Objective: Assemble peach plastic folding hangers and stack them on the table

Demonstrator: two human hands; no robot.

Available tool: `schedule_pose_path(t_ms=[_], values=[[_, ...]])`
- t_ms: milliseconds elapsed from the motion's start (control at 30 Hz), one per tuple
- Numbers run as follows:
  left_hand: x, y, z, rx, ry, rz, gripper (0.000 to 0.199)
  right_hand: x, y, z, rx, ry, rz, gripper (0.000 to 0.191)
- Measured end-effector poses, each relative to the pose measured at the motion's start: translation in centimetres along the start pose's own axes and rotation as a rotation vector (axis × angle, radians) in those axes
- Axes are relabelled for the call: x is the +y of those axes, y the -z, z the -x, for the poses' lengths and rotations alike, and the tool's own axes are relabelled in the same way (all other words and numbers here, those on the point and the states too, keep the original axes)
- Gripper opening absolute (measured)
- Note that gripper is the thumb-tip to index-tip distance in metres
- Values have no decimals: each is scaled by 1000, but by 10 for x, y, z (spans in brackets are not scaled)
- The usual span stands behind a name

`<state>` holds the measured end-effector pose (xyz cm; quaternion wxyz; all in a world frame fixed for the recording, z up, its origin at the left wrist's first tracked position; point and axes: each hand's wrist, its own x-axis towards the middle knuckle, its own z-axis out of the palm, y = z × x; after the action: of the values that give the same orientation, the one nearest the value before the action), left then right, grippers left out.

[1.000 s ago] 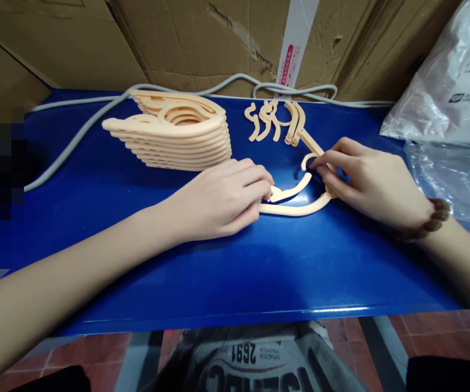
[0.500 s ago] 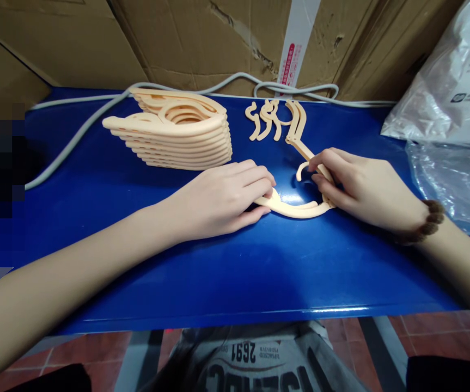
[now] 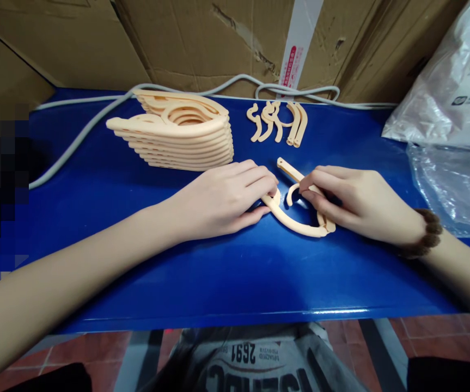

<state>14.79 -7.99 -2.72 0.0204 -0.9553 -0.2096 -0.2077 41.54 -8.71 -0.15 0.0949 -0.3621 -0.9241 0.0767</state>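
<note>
A cream plastic folding hanger (image 3: 299, 227) lies partly folded on the blue table, between my two hands. My left hand (image 3: 230, 196) is closed on its left end, fingertips over the rounded part. With thumb and fingers my right hand (image 3: 341, 196) pinches its straight arm (image 3: 290, 170), whose free end points up and left. A small curved hook (image 3: 291, 195) shows just left of my right fingertips. Part of the hanger is hidden under both hands. Behind my left hand stands a neat stack of cream hangers (image 3: 177, 144).
Loose cream hook pieces (image 3: 267, 122) and two curved arm pieces (image 3: 298, 125) lie at the back of the blue table (image 3: 218, 283). A grey cable (image 3: 83, 136) runs along the rear, before cardboard boxes (image 3: 202, 43). Clear plastic bags (image 3: 443, 92) are at the right.
My right hand has moved slightly down and left, turning the straight arm towards my left hand. The hanger's lower bend has shifted nearer to me. My left hand stays almost still.
</note>
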Motion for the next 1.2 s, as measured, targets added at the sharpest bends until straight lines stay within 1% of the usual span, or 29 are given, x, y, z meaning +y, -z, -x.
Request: schedule_pose_path(t_ms=[133,233,333,467,600,667,733,800,900,967,1067,1200], values=[[0,0,0,10,13,-28,19,-5,-2,0,-3,39,-20,23],[1,1,1,25,120,-73,21,-7,-2,1,8,51,-18,23],[4,1,1,23,236,-93,23,-9,-3,1,15,92,-41,21],[10,1,1,25,303,-27,24,-14,-6,1,16,182,-84,21],[12,0,1,32,337,127,25,-22,-13,1,27,249,-42,18],[11,0,1,34,307,182,25,-25,-16,1,25,264,-15,19],[8,-1,1,50,252,178,20,-26,-18,1,30,259,8,21],[5,-2,2,55,174,114,17,-24,-17,1,46,244,36,21],[0,-2,3,63,46,-50,19,-19,-14,0,91,225,92,24],[-2,-1,4,77,-8,-139,21,-15,-10,0,109,210,109,23],[-4,2,5,80,-38,-230,21,-12,-7,0,104,196,90,21],[-2,6,5,80,-49,-315,24,-14,-6,3,62,230,13,20]])
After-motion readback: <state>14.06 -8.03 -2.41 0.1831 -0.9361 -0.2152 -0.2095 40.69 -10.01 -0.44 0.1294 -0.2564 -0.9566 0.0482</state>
